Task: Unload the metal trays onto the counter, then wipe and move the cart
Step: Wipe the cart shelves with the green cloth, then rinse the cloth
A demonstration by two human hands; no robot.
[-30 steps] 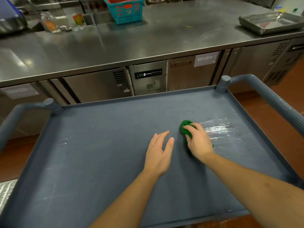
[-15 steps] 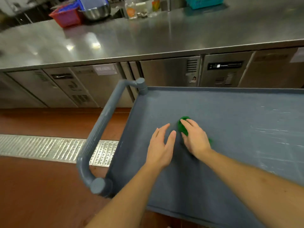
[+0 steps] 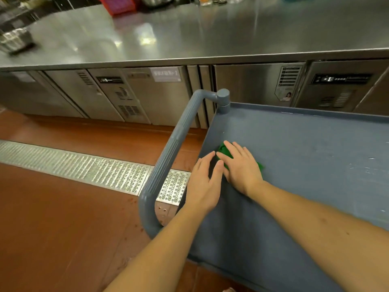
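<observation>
Wiping step in hand. Cart [image 3: 305,165], grey-blue flat top, fills the lower right of the frame; no metal trays on the part that shows, so the unloading reads as done. Right hand [image 3: 242,167] lies palm down on a green cloth [image 3: 224,151] at centre frame, close to the cart's left rim; fingers straight and slightly spread, pressing the cloth flat, not curled round it. Left hand [image 3: 205,184] sits just beside it on the picture's left, palm down at the rim, fingers straight and together, holding nothing; whether the two hands touch I cannot tell. Cart handle [image 3: 168,157] runs from centre frame down toward lower centre, left of both hands, untouched. Steel bench [image 3: 210,34] spans the top of the frame; a blurred metal container [image 3: 14,40] stands on it at upper left, too smeared to call a tray; a red basket [image 3: 120,5] at top centre. Drain grate [image 3: 84,167] crosses the red-brown floor at middle left. Faint wet streaks show on the cart top near the right edge. Judgement: the cloth has reached the left margin of the top, so the next move likely calls for a pass along the rim and corner, steady downward pressure, then both hands to the handle to move the cart
</observation>
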